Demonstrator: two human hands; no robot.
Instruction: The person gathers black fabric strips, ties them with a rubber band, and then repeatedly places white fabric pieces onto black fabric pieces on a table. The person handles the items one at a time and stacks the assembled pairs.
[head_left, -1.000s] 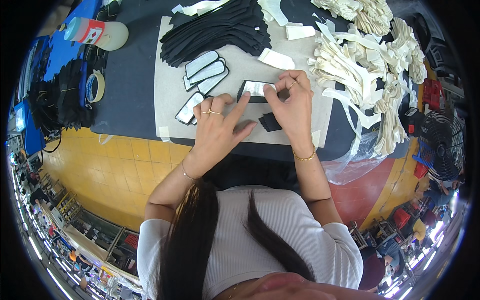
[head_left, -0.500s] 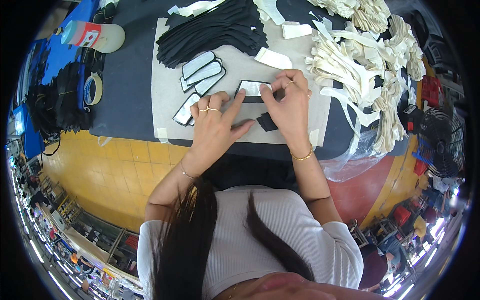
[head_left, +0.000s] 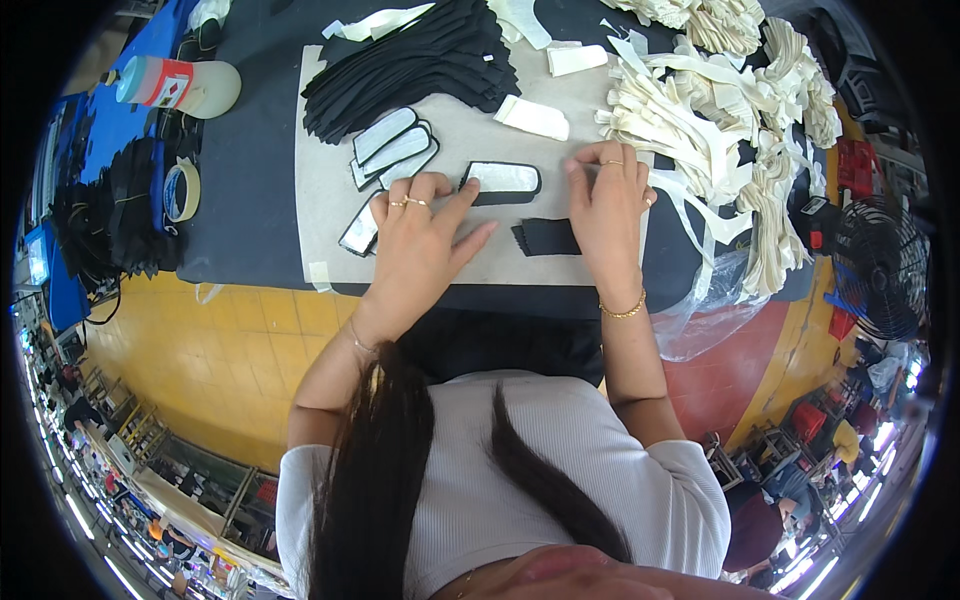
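A white tab with a black border [head_left: 503, 178] lies flat on the grey board [head_left: 330, 190], a black strip showing along its lower edge. My left hand [head_left: 415, 225] is open, with its index fingertip resting on the tab's left end and its thumb spread. My right hand [head_left: 612, 205] hovers right of the tab, fingers loosely bent, and I see nothing in it. Beneath its wrist side lies a black fabric piece [head_left: 548, 237] with a jagged left edge, partly covered. Several similar bordered tabs [head_left: 398, 150] overlap left of centre; another [head_left: 358, 232] is partly under my left hand.
Black fabric strips [head_left: 410, 70] are heaped at the back of the board. Cream fabric pieces [head_left: 690, 120] pile up on the right, with two white pieces [head_left: 532, 118] nearer. At left are a bottle [head_left: 205, 88] and a tape roll [head_left: 183, 190]; a fan [head_left: 880, 270] stands far right.
My right hand has let go of the white tab and moved right, uncovering its right end and more of the black piece below. My left hand still touches the tab.
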